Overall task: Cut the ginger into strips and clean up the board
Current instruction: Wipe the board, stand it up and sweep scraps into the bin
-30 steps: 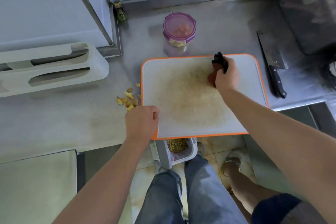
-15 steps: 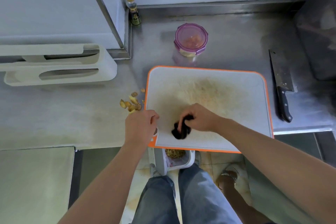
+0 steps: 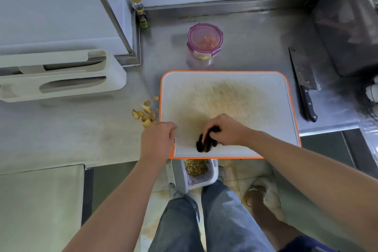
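A white cutting board (image 3: 229, 88) with an orange rim lies on the steel counter, its near edge jutting past the counter edge. Its middle is stained yellowish. My right hand (image 3: 227, 130) grips a dark cloth (image 3: 204, 143) and presses it on the board's near part. At the board's near left corner, my left hand (image 3: 156, 141) grips the rim. Several ginger peel scraps (image 3: 146, 113) lie on the counter just left of the board. Below the board's edge stands a small white bin (image 3: 194, 176) holding ginger strips.
A cleaver (image 3: 304, 82) with a black handle lies right of the board. Behind the board stands a purple-lidded container (image 3: 204, 41), with a small bottle (image 3: 140, 11) at the back left. A white rack (image 3: 61, 75) sits at the left, a dark appliance (image 3: 347, 32) at the far right.
My right hand drew the dark cloth from the board's far right down to its near edge, where it has stayed for the last half second. The left hand kept its hold on the corner.
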`<state>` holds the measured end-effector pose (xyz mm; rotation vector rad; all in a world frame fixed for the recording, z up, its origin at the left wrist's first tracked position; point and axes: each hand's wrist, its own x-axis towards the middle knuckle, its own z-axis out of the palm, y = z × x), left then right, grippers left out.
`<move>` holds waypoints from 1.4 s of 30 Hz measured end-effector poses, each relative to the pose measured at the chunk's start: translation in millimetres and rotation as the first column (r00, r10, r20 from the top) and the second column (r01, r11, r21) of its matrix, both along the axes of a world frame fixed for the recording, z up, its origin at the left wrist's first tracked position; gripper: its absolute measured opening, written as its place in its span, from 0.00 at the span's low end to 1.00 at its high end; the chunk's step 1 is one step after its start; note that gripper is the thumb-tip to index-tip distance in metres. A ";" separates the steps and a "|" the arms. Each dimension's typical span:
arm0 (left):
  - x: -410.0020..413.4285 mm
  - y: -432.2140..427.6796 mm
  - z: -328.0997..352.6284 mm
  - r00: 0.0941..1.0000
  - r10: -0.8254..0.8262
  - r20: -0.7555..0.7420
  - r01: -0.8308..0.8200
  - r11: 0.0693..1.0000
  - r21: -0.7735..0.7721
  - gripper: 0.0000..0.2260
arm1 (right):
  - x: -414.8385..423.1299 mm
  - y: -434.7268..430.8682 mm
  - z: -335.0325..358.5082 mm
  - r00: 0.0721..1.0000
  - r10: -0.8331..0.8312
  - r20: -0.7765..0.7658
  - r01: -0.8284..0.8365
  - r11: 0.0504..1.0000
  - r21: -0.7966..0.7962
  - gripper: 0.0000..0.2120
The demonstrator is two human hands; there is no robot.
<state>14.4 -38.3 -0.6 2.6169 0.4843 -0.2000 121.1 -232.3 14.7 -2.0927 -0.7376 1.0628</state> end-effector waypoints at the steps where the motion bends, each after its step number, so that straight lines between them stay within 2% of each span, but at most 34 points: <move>1: -0.4 -0.1 1.3 1.000 -0.015 0.008 0.015 1.000 -0.006 0.13 | 0.0 -2.5 4.9 0.999 -0.044 -0.032 0.044 0.999 0.010 0.17; 3: -1.2 1.0 2.2 0.997 -0.050 0.061 0.051 0.999 -0.014 0.12 | 6.7 -0.4 10.7 0.957 -0.288 -0.029 0.290 0.951 0.109 0.21; 5: -1.4 4.1 0.6 0.990 -0.109 0.091 0.104 0.992 0.065 0.13 | 20.4 9.8 15.5 0.844 -0.535 0.032 0.511 0.822 0.252 0.22; 7: -0.5 7.9 -0.6 0.988 -0.147 0.045 0.139 0.979 0.147 0.16 | 36.0 24.1 22.0 0.764 -0.643 0.046 0.598 0.734 0.323 0.23; 10: -0.1 13.6 -3.4 0.987 -0.159 -0.021 0.160 0.973 0.166 0.16 | 57.0 42.2 21.7 0.731 -0.683 0.003 0.644 0.690 0.332 0.27; 14: 1.9 18.7 -5.7 0.992 -0.128 0.017 0.124 0.982 0.146 0.15 | 78.7 70.6 2.0 0.740 -0.667 0.088 0.621 0.727 0.293 0.29; 16: 4.2 19.9 -5.9 0.992 -0.121 0.021 0.117 0.982 0.150 0.14 | 82.1 85.6 -11.6 0.786 -0.613 0.075 0.582 0.776 0.241 0.29; 19: 5.5 23.2 -8.1 0.993 -0.056 0.101 0.042 0.990 0.136 0.12 | 74.6 96.7 -24.4 0.929 -0.353 0.113 0.332 0.928 0.171 0.28; 21: 4.4 25.9 -8.8 0.992 -0.022 0.121 0.008 0.993 0.115 0.13 | 64.7 93.0 -24.3 0.984 -0.176 0.038 0.169 0.976 0.138 0.24; 23: 3.6 27.4 -4.4 0.989 0.002 0.146 -0.020 0.993 0.117 0.14 | 56.0 82.4 -21.6 0.998 -0.054 0.031 0.051 0.995 0.088 0.19; 26: 5.8 24.5 3.1 0.985 -0.019 0.172 -0.008 0.988 0.155 0.11 | 44.3 65.3 -18.2 0.981 0.145 0.129 -0.144 0.989 -0.017 0.14; 29: 6.0 22.8 0.2 0.987 -0.010 0.161 -0.016 0.987 0.159 0.07 | 37.2 50.6 -8.3 0.931 0.361 0.045 -0.346 0.917 -0.197 0.11; 30: 5.9 22.4 -0.2 0.988 -0.004 0.152 -0.020 0.987 0.159 0.06 | 37.3 46.2 -4.3 0.928 0.371 0.015 -0.358 0.904 -0.233 0.11; 31: 5.1 21.9 -0.4 0.990 -0.005 0.138 -0.018 0.987 0.161 0.05 | 39.0 42.2 -1.8 0.952 0.306 0.014 -0.296 0.930 -0.219 0.12; 33: 3.6 19.8 -0.4 0.993 -0.031 0.111 0.011 0.985 0.174 0.08 | 47.5 34.9 0.0 0.997 -0.062 0.043 0.064 0.997 -0.043 0.15; 35: 2.6 17.9 0.5 0.992 -0.067 0.104 0.044 0.976 0.212 0.11 | 60.3 27.5 -3.6 0.900 -0.436 0.032 0.426 0.891 0.160 0.18; 37: 1.7 15.2 0.7 0.996 -0.080 0.047 0.067 0.973 0.219 0.13 | 65.9 19.0 -14.1 0.808 -0.585 0.065 0.561 0.799 0.215 0.23; 39: -1.1 14.0 -2.1 0.997 -0.074 0.029 0.066 0.977 0.204 0.15 | 54.5 12.7 -20.2 0.827 -0.544 0.143 0.520 0.836 0.175 0.26; 42: -4.9 11.6 -4.8 0.996 -0.083 0.011 0.080 0.979 0.186 0.16 | 23.0 7.8 -18.8 0.944 -0.253 0.212 0.238 0.967 0.093 0.23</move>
